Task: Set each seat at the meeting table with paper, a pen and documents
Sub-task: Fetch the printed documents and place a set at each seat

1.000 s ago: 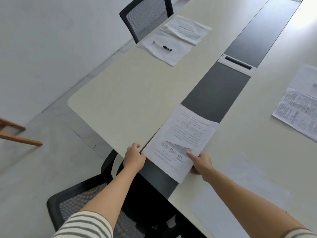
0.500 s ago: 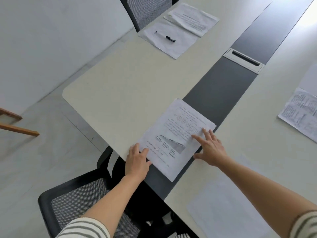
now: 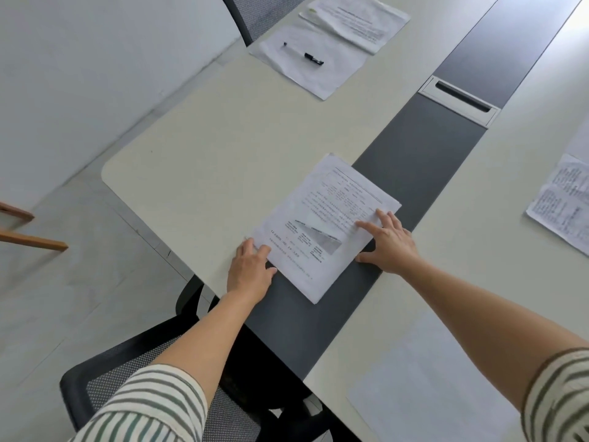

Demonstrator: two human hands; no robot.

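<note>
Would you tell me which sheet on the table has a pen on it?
The blank sheet by the far chair; only it carries the pen.

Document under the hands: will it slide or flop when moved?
The document looks thin, so it would probably sag if lifted by one edge. On the smooth table it likely slides easily. Its creased middle may buckle if the left hand and right hand push inward.
</note>
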